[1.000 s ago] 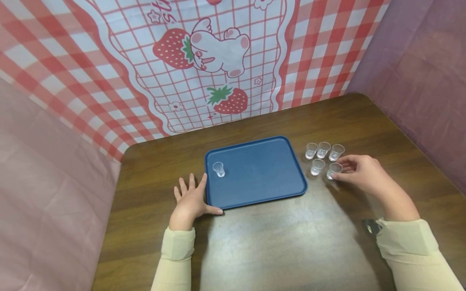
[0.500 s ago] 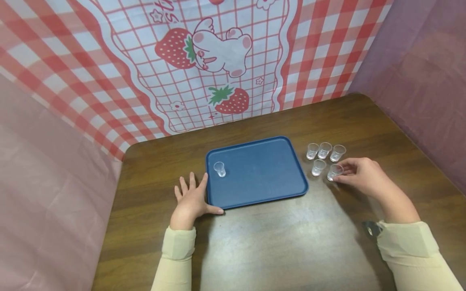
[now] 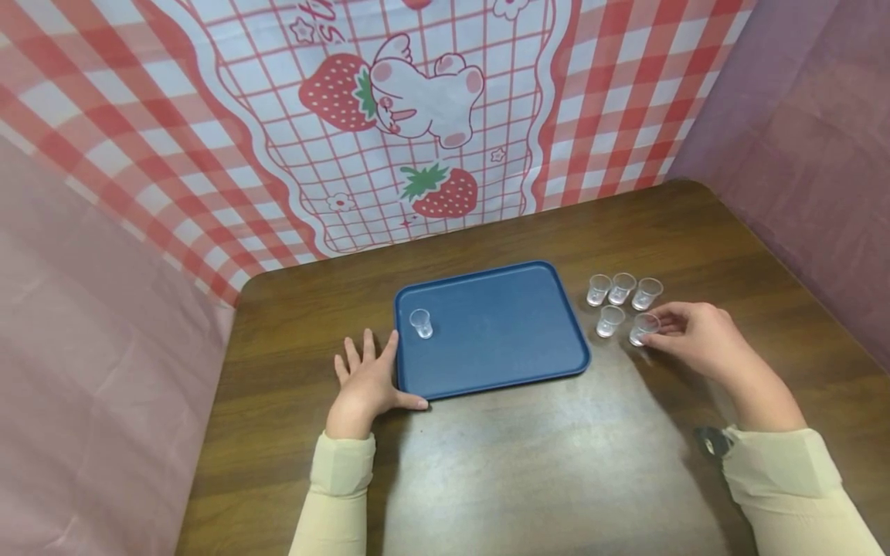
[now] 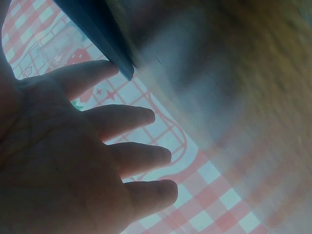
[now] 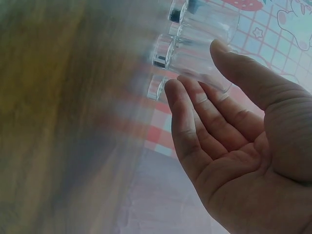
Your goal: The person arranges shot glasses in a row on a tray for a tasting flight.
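Note:
My right hand [image 3: 698, 332] holds a small clear shot glass [image 3: 641, 330] between thumb and fingers, at the front right of a cluster. In the right wrist view its thumb [image 5: 239, 63] lies on one side of the glass and its fingers [image 5: 183, 107] on the other. The glass stands upright close to the table. My left hand [image 3: 364, 388] lies spread at the left end of a blue tray [image 3: 494, 328], forefinger at its left edge and thumb at the near left corner. One shot glass [image 3: 421, 324] stands on the tray's left part.
Several more shot glasses, such as the front left one [image 3: 609, 321] and the back right one [image 3: 647, 293], stand upright right of the tray on the brown wooden table [image 3: 514, 455]. A strawberry-print checked cloth [image 3: 445, 154] hangs behind; pink cloths flank both sides.

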Motion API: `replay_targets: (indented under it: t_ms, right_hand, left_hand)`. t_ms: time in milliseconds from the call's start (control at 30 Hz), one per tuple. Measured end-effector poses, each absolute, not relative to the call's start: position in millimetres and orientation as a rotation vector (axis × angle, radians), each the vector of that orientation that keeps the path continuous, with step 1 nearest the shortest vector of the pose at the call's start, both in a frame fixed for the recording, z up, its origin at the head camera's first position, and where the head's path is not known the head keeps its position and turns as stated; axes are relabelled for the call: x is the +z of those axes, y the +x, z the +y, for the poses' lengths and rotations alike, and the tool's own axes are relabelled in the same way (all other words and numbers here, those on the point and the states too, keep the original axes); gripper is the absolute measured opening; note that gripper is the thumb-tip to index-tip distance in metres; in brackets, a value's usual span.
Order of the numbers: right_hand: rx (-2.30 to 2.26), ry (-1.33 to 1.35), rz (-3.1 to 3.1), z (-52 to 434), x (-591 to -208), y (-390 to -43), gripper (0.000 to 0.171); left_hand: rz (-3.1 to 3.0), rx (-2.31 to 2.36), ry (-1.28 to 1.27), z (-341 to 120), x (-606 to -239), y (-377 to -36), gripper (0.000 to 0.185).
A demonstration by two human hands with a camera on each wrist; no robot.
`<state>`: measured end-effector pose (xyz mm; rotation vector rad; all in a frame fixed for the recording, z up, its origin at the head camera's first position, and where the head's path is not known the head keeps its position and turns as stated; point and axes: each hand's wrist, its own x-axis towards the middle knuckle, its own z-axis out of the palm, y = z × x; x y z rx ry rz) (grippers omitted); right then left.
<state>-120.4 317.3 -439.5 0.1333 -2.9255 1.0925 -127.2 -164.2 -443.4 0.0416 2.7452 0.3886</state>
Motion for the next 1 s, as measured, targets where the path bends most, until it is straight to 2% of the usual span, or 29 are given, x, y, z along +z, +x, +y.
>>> replay_targets:
  t_ms: [1000]
  right_hand:
    - [1.072, 0.147, -2.838, 312, -411, -119, 0.037]
  left_hand:
    - [2.738, 0.417, 0.042, -164, -442, -126, 0.134]
